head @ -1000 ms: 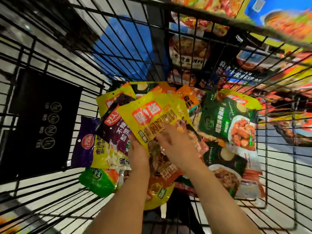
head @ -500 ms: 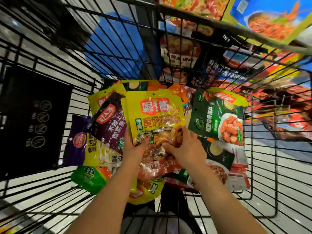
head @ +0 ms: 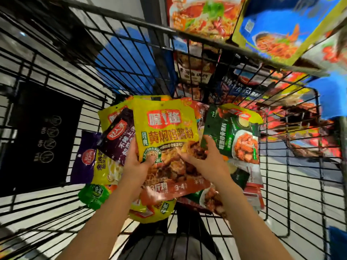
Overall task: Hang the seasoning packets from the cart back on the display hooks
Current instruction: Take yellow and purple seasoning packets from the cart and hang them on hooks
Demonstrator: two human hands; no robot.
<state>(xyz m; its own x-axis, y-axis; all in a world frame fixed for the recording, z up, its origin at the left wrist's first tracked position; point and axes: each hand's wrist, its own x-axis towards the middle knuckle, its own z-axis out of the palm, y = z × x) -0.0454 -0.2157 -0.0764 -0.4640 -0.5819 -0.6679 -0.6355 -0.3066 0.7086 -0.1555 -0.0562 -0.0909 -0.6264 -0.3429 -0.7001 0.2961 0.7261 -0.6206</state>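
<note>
A yellow seasoning packet (head: 165, 132) with a red logo and a hang hole at its top is lifted upright over the pile in the black wire cart (head: 131, 59). My left hand (head: 138, 164) grips its left edge, thumb on the front. My right hand (head: 208, 162) pinches its right side. Under it lie several packets: a dark purple one (head: 120, 141), a purple-and-yellow one (head: 93, 162), a green one (head: 234, 139), a bright green one (head: 93, 196). No display hook can be made out.
Behind the cart's far wall hang display packets (head: 202, 14), among them a blue-and-yellow one (head: 281, 29) at top right. A black warning panel (head: 41, 136) covers the cart's left side. A tiled floor shows through the wires.
The yellow packet has been raised from the pile and turned upright to face me. Both hands moved from resting on the pile to gripping its two sides.
</note>
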